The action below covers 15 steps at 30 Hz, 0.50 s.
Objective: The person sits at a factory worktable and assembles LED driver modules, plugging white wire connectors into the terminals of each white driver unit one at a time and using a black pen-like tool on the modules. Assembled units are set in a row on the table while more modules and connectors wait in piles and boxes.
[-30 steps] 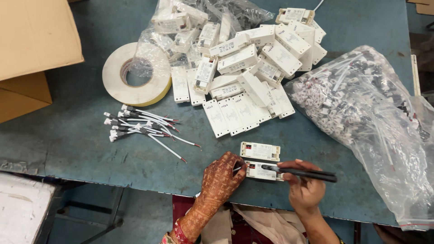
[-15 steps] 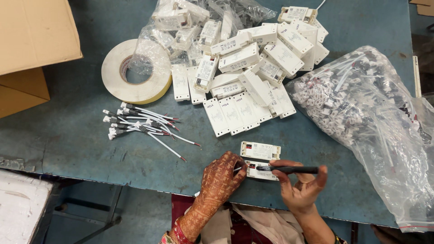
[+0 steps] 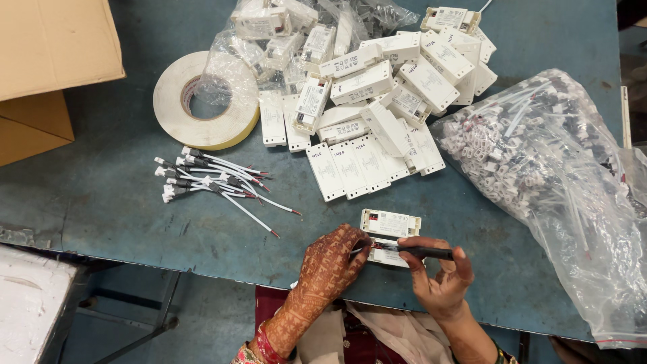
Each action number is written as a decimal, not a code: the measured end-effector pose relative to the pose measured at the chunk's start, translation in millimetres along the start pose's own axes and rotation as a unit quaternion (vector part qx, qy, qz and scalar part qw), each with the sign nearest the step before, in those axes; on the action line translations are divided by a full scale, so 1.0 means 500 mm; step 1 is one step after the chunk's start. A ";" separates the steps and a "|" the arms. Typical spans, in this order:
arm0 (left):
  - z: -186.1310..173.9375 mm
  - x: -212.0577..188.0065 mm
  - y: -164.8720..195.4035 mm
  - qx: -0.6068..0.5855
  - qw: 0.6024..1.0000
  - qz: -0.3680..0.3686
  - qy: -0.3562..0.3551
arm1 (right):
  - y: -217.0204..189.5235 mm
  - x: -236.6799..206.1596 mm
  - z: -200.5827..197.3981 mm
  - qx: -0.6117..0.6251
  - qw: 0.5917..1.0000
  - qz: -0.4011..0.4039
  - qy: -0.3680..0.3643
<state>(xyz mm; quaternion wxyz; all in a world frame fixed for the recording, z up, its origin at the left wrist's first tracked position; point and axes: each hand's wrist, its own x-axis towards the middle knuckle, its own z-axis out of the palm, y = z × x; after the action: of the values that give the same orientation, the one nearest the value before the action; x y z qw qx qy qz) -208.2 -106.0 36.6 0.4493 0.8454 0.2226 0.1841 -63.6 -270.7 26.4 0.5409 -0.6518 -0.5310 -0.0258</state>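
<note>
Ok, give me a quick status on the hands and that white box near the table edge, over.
Left hand steadying small white box. Right hand holds black tool, tip at box. Second white box just behind; nothing blocking.

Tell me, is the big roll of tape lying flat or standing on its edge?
Flat. The tape roll lies on its side on the blue table, its round core hole facing up at the camera, beside the cardboard box.

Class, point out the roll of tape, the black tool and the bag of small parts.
roll of tape [image 3: 176, 113], head view, on its white left side.
black tool [image 3: 426, 252], head view, mid-handle.
bag of small parts [image 3: 539, 162], head view, clear plastic middle.
</note>
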 end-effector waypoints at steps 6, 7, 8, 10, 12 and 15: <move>-0.011 -0.007 0.000 0.013 1.000 0.013 -0.014 | -0.007 -0.009 0.001 0.006 1.000 0.001 -0.002; -0.011 -0.008 0.000 0.018 1.000 0.010 -0.020 | -0.009 -0.011 0.001 0.004 1.000 0.003 0.000; -0.011 -0.009 -0.001 0.020 1.000 0.013 -0.019 | -0.010 -0.012 0.002 0.002 1.000 0.005 0.001; -0.011 -0.011 -0.001 0.022 0.999 0.019 -0.016 | -0.013 -0.014 0.002 -0.001 1.000 0.007 0.003; -0.010 -0.011 0.000 0.045 0.999 0.015 -0.022 | -0.015 -0.014 0.005 -0.003 1.000 0.006 0.005; -0.011 -0.009 0.002 0.074 0.997 0.024 -0.027 | -0.018 -0.014 0.010 0.000 1.000 0.002 0.011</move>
<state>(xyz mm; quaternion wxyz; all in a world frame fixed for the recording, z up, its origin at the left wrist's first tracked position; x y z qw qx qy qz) -214.4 -105.1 39.7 0.3865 0.8864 0.2027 0.1547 -75.8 -273.1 26.1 0.5466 -0.6523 -0.5240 -0.0322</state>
